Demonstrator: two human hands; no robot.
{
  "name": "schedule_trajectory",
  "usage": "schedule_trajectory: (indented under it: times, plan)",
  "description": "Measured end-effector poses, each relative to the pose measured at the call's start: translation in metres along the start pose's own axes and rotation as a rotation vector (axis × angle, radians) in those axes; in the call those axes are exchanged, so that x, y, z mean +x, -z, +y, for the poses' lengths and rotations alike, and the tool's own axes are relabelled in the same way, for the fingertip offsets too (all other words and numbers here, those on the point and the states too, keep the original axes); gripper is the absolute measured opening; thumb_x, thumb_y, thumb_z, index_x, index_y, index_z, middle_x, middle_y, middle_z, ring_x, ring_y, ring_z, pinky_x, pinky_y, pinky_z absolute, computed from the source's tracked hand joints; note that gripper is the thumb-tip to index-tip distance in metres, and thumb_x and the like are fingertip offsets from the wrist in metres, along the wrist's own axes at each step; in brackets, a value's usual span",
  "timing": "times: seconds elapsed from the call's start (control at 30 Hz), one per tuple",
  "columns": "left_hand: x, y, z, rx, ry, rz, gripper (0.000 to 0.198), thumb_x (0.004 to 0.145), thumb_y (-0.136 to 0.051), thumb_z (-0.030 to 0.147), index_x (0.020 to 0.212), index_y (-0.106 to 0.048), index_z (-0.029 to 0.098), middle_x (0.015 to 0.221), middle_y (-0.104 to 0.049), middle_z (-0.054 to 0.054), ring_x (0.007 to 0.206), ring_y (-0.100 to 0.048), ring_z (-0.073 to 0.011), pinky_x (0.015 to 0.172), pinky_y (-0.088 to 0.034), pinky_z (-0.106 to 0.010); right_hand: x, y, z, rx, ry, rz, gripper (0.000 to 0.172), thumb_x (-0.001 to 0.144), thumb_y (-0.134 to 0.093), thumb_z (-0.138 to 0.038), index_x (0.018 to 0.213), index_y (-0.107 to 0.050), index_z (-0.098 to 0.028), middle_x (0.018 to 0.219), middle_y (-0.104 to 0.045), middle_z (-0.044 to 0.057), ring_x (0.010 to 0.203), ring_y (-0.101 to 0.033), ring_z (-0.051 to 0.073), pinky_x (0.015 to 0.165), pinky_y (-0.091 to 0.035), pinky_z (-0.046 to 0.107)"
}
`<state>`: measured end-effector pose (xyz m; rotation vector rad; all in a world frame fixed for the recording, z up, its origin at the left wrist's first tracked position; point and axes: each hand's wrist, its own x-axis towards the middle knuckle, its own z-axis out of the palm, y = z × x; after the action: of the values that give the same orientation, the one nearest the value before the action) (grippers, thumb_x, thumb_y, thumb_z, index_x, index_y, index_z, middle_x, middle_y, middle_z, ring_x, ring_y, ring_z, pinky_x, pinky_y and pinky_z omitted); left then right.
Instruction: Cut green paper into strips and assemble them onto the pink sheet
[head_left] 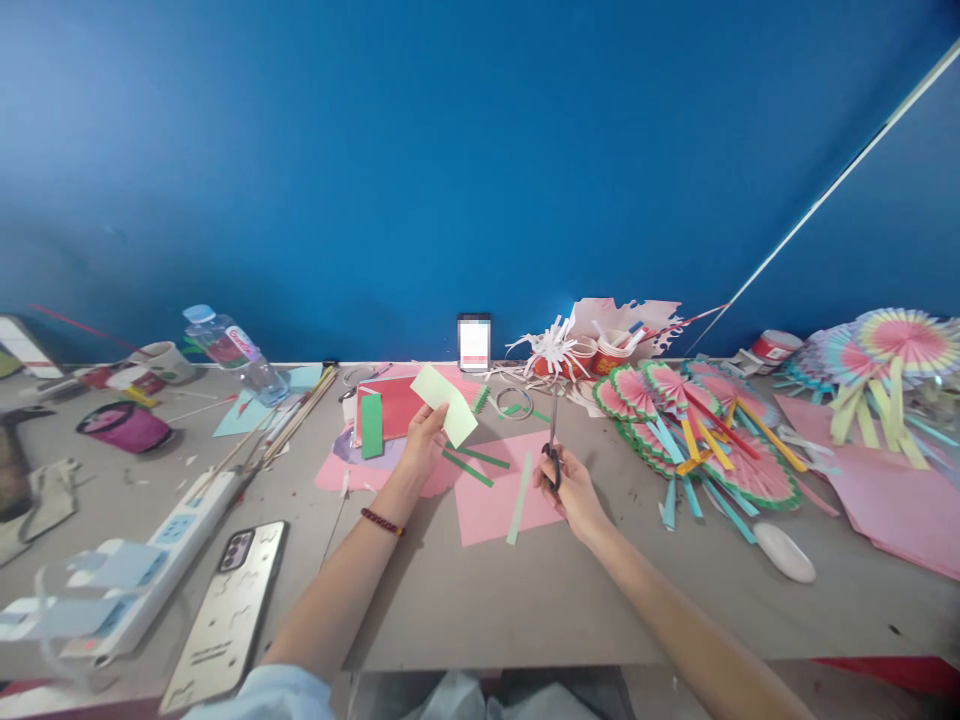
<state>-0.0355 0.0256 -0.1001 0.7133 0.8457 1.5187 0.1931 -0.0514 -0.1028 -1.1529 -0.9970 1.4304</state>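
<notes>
Between the thumb and fingers of my left hand [426,440] is a pale green sheet of paper [448,405], held tilted above the table. My right hand [571,488] grips black-handled scissors [553,455], blades pointing up and away from the paper. Under and between the hands lies pink paper [480,510], with a pale green strip [519,500] and dark green strips [480,460] on it. A darker green paper piece [371,425] rests on red paper [397,408] left of my left hand.
Pleated paper fans [705,430] with ribbons spread at right, beside a white oval object [784,552]. A phone [229,615] and power strip [172,550] lie at left, a bottle [236,355] behind them. Another phone [474,343] leans on the blue wall [465,170].
</notes>
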Motion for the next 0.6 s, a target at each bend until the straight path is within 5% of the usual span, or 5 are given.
schedule_trajectory:
  times: [0.37,0.6]
  plan:
    - [-0.007,-0.008,-0.001,0.083,0.034,-0.039,0.045,0.056,-0.089,0.039,0.092,-0.071,0.017,0.087,-0.075,-0.005,0.069,-0.067,-0.0158,0.062,-0.050,-0.027,-0.005,-0.008,-0.009,-0.137,-0.121,-0.172,0.047,0.067,-0.072,-0.059,0.077,-0.046,-0.021,0.054,-0.061,-0.005,0.032,-0.039,0.004,0.031,-0.022,0.014]
    - [-0.008,-0.007,-0.006,0.106,0.061,-0.068,0.039,0.055,-0.090,0.039,0.078,-0.069,0.015,0.050,-0.052,0.008,0.040,-0.036,-0.0026,0.041,-0.030,-0.019,-0.004,-0.008,-0.007,-0.185,-0.058,-0.133,0.042,0.069,-0.075,-0.052,0.080,-0.049,-0.021,0.064,-0.064,-0.003,0.044,-0.048,0.008,0.039,-0.032,0.017]
